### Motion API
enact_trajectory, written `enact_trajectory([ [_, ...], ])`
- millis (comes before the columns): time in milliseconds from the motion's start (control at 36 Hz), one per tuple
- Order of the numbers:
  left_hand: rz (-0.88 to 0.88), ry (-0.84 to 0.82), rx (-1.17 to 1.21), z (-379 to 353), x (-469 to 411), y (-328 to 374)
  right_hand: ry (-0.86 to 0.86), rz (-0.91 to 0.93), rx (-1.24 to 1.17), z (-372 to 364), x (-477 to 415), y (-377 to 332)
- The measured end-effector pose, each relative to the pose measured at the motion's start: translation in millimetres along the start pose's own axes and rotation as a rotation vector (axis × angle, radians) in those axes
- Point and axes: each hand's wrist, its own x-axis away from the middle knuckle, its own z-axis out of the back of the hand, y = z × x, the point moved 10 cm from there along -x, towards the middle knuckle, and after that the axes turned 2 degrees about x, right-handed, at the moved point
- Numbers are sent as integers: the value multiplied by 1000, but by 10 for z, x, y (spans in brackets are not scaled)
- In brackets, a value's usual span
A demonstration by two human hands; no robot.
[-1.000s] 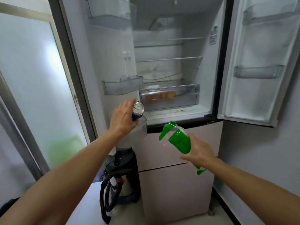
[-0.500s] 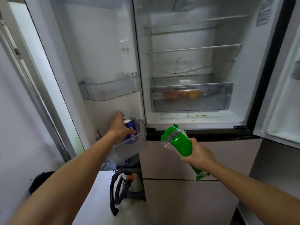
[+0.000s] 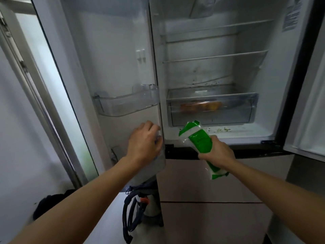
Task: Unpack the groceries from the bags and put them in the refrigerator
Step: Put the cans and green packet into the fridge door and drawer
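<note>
At the left door's lower clear plastic bin [image 3: 159, 165], left hand [image 3: 144, 143] has fingers curled over the rim (grip hidden, cannot tell). Right hand [image 3: 217, 154] grips green-and-clear plastic packet [image 3: 200, 141], just near the open white refrigerator [image 3: 274, 85] floor.

Your left hand [image 3: 144, 143] lies over the lower door bin [image 3: 159, 165], hiding whatever is beneath its fingers. Just to its right, your right hand [image 3: 217, 154] grips a green packet [image 3: 200, 142]; above that hand is the refrigerator [image 3: 274, 85] drawer [image 3: 211, 117].
</note>
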Motion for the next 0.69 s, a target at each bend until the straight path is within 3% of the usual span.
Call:
enact_trajectory([
  [139,-92,-9,100,-174,-307,427,139,18,46,689,-347,-109],
  [306,31,-106,127,-768,-942,548,252,-17,-14,1375,-969,10],
  [500,234,-145,3,-1640,-1850,254,225,3,35,1674,-1973,208],
  [694,331,-68,-119,-2233,-2449,-199,136,24,-133,1609,-3215,240],
])
